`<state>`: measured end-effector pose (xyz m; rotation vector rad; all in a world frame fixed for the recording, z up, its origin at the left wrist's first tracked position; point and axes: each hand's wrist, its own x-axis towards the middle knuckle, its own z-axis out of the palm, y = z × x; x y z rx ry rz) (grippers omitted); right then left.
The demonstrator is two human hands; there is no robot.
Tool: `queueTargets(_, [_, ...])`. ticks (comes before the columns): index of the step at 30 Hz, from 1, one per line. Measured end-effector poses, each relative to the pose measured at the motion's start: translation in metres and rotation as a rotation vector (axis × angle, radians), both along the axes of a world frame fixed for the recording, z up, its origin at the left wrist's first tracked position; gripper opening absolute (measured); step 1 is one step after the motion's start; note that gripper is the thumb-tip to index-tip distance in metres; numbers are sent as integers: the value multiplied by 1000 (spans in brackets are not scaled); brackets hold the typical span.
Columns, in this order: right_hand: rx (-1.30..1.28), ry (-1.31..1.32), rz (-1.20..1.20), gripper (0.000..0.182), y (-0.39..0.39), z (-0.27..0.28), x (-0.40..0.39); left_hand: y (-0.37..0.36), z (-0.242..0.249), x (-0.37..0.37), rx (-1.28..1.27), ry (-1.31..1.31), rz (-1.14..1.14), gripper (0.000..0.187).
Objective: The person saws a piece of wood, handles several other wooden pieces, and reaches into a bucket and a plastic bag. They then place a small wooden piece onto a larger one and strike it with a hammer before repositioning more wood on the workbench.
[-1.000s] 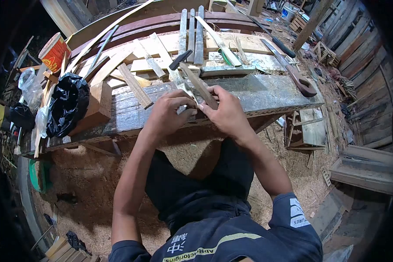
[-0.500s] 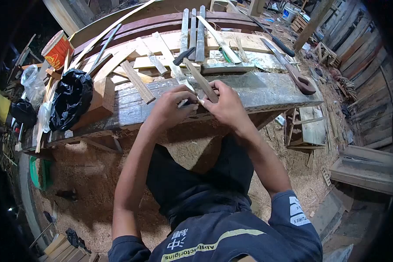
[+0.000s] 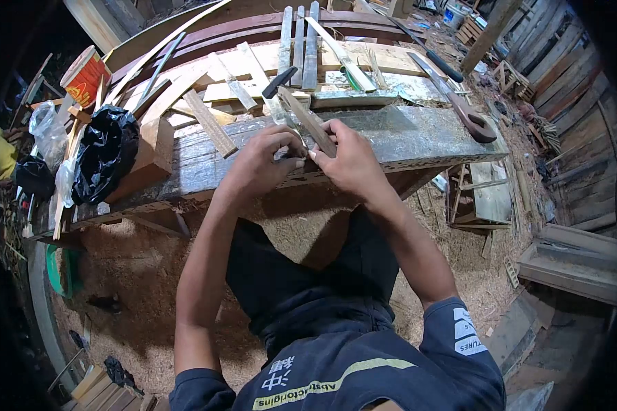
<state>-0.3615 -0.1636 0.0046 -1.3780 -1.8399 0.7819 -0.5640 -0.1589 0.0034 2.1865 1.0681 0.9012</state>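
Observation:
Over the front edge of the wooden bench (image 3: pixel 418 140), my right hand (image 3: pixel 348 159) is wrapped round the near end of a narrow wooden strip (image 3: pixel 305 120), which slants up and to the left. My left hand (image 3: pixel 269 156) is beside it, fingers curled; a small pale thing shows between them, too small to make out. The two hands nearly touch. Just beyond the strip lies a hammer-like tool with a dark head (image 3: pixel 280 81). A pale piece (image 3: pixel 278 111) lies behind my left hand.
A handsaw (image 3: pixel 459 106) lies at the right of the bench. Left are a wood block (image 3: pixel 151 154), a black plastic bag (image 3: pixel 108 154) and a red tub (image 3: pixel 87 75). Loose strips (image 3: pixel 209 123) lie behind. Shavings cover the floor below.
My left hand's fingers have curled further over the small thing. The wooden strip and the dark-headed tool appear slightly further left, and the view has shifted a little.

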Motion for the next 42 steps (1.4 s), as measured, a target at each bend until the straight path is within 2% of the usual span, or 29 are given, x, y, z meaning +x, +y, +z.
queueTargets(3, [23,-34,-11,35,-2,0,0,3,1,-2,13,25,-34,20])
queueTargets(6, [70,24,6,35,0,-6,1,3,3,-6,-120,-6,-36,22])
queueTargets(8, [49,21,5,33,-1,-5,3,5,2,-13,-152,-151,-123,22])
queueTargets(10, [30,21,-2,32,-5,0,9,9,-1,-22,-170,-145,-63,27])
queueTargets(12, [-17,55,-5,30,-10,10,23,17,-16,-29,171,86,174,43])
queueTargets(13, [67,116,-10,31,-10,2,30,15,-11,-30,89,159,144,53])
queueTargets(14, [66,114,-8,31,-13,-1,41,14,-12,-28,89,157,147,53])
queueTargets(16, [167,59,-14,30,-23,7,56,12,-14,-23,198,518,193,53])
queueTargets(17, [236,14,0,29,-27,9,61,12,-11,-23,145,494,180,55])
queueTargets(20, [183,-112,104,28,-41,24,77,14,-14,-24,139,477,171,56])
queueTargets(27, [209,-274,100,29,-41,28,91,19,-6,-23,182,448,168,53])
queueTargets(30, [148,-234,141,28,-45,42,89,31,-6,-26,73,350,90,54])
queueTargets(37, [168,-236,132,32,-46,42,87,30,-15,-29,91,331,139,53])
queueTargets(40, [139,-247,120,34,-48,45,87,33,-16,-29,132,337,113,43])
queueTargets(42, [197,-288,132,35,-50,41,87,33,-14,-29,73,313,80,34])
